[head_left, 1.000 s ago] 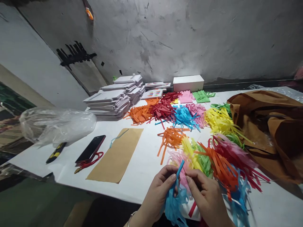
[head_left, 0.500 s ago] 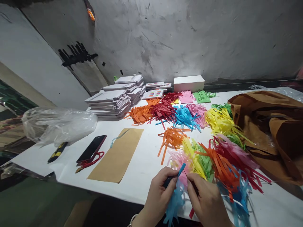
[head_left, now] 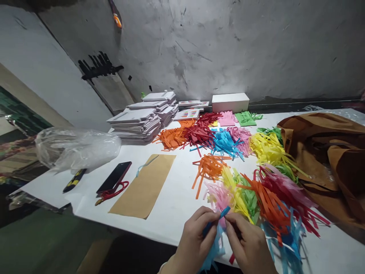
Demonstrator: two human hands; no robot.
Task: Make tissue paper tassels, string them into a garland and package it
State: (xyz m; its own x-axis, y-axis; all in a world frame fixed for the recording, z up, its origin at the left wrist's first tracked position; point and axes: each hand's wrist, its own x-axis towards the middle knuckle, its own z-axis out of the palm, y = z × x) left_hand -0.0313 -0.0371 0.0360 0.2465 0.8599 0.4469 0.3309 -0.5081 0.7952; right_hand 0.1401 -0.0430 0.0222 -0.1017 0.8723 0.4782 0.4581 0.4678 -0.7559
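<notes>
Near the table's front edge, my left hand (head_left: pixel 199 232) is closed on a blue tissue-paper tassel (head_left: pixel 212 253), whose fringe hangs down below the fingers. A rolled blue end (head_left: pixel 225 211) sticks up between my two hands. My right hand (head_left: pixel 246 238) pinches beside that end with thumb and forefinger; the fingers touch or nearly touch the left ones. Just beyond lie a pink tassel (head_left: pixel 219 194), a yellow tassel (head_left: pixel 235 194) and a green tassel (head_left: pixel 250 198). To the right are an orange tassel (head_left: pixel 269 203) and another blue tassel (head_left: pixel 296 236), with a white string by it.
Brown paper (head_left: pixel 145 186), a phone (head_left: pixel 114 178) and a yellow-black cutter (head_left: pixel 74 180) lie left. Behind them are a plastic bag (head_left: pixel 80 148) and stacked white packs (head_left: pixel 135 125). Fringed paper bundles (head_left: pixel 171 137) and a white box (head_left: pixel 230 102) are at the back; a brown bag (head_left: pixel 310 133) sits right.
My hands have drawn closer together at the rolled blue end, and the left fingers have moved up nearer its tip. The whole view has shifted slightly; the table items lie as before.
</notes>
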